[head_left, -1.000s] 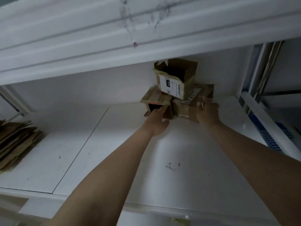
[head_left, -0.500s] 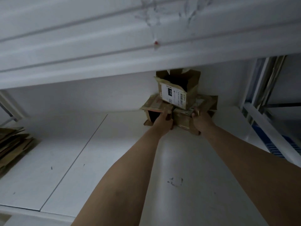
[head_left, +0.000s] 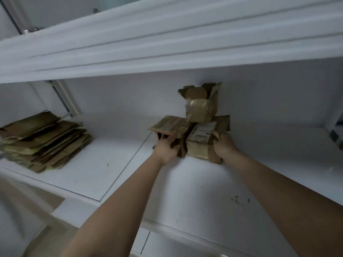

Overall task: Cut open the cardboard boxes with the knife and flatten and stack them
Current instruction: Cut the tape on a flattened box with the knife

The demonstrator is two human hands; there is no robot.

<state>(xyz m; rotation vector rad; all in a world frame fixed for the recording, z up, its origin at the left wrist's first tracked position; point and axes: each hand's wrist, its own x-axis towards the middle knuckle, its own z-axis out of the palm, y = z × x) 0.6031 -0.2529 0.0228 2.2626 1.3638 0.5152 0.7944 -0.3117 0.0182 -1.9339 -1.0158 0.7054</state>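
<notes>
While both bare forearms run up from the bottom edge of the frame, they converge on a small cluster of cardboard boxes right of centre, deep on a white shelf (head_left: 194,184). Left hand (head_left: 167,148): fingers curled round the near edge of the lower left box (head_left: 170,126), thumb on its front; this box lies tilted, a dark opening showing below its top panel. Right hand (head_left: 223,146): fingers hooked over the right edge of the lower right box (head_left: 201,141), gripping it; a white shipping label faces up on that box. Whether the right hand also holds something thin, cannot tell; no knife can be made out. The two lower boxes sit touching side by side. Resting on top of them, toward the back, a third box (head_left: 200,106) stands with flaps open, glossy tape across its front, close against the rear wall. Dark scuff marks on the shelf surface at lower right. At middle left of the frame, well apart from the hands, a stack of flattened cardboard (head_left: 44,141) lies on the same shelf, edges uneven and blurred. Across the upper part of the frame, the white ribbed underside of the upper shelf (head_left: 167,38).
</notes>
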